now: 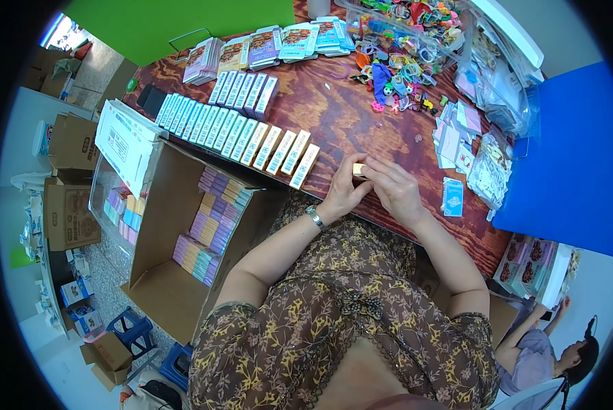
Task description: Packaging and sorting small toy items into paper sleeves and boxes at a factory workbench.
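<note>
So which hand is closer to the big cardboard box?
Left. The left hand is at the table edge, just to the right of the cardboard box. The right hand is farther right, beyond the left one. Both hold a small box.

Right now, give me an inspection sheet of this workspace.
Surface: dark red wooden table, mostly covered.
Job's things: small yellowish box held at the table's near edge; two rows of small boxes standing side by side to its left.
Clutter: colourful small toys, flat printed packets, loose bags and cards on the right.
Hands: left hand and right hand both closed around the small box; a watch on the left wrist.
Cables: nothing seen.
Surroundings: open cardboard carton of stacked boxes at the left, more cartons on the floor, another person at lower right.
</note>
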